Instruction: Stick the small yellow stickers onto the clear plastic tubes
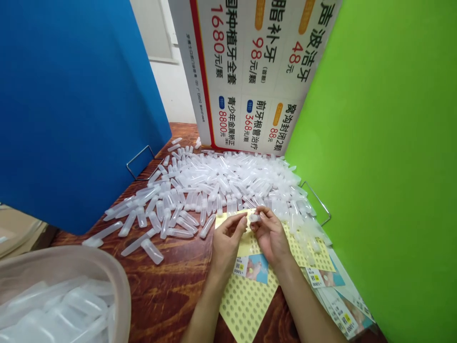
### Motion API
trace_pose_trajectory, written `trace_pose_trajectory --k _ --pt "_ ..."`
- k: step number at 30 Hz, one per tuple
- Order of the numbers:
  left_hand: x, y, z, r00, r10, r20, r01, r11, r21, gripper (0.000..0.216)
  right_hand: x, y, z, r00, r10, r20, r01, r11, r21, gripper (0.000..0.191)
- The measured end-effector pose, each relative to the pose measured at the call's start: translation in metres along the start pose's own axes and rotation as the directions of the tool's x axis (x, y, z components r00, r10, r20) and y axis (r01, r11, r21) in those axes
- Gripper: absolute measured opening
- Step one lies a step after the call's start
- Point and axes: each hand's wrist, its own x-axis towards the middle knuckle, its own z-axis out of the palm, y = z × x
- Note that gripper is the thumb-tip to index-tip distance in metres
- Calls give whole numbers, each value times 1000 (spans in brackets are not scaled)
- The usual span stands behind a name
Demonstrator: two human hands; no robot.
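Observation:
Both my hands meet over a yellow sticker sheet (246,297) on the wooden table. My right hand (270,236) pinches a small clear plastic tube (254,217) between thumb and fingers. My left hand (226,238) is closed in a pinch at the tube's left end; what its fingertips hold is too small to make out. A big heap of the same clear tubes (214,183) lies just beyond my hands.
A beige basin (117,281) with clear tubes in it stands at the near left. A blue board (71,105) stands on the left, a green board (385,166) on the right, a printed price sign (250,71) behind. More sticker sheets (339,295) lie at the right.

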Motion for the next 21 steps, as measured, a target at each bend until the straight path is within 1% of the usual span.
trace_pose_trajectory --k 3,8,13,18,20,21 --pt "1 0 0 1000 -11 15 11 1000 1 35 -1 1 0 999 -1 32 1 1000 -22 19" --pt "2 -2 -1 995 8 97 -6 1000 -24 31 -3 4 0 995 -25 101 31 998 -57 19" --pt "1 -5 -3 998 0 69 5 998 -68 34 -5 2 3 989 -12 147 22 997 -71 24" --pt "4 -6 -5 998 26 59 -22 997 -70 36 -8 5 5 985 -34 168 56 991 -124 30" --pt "5 -8 -4 998 50 45 -48 998 -49 35 -7 6 4 988 -62 144 82 988 -134 33" --pt "6 -9 -3 997 62 38 -61 998 -27 36 -5 5 5 991 -87 104 100 986 -132 35"
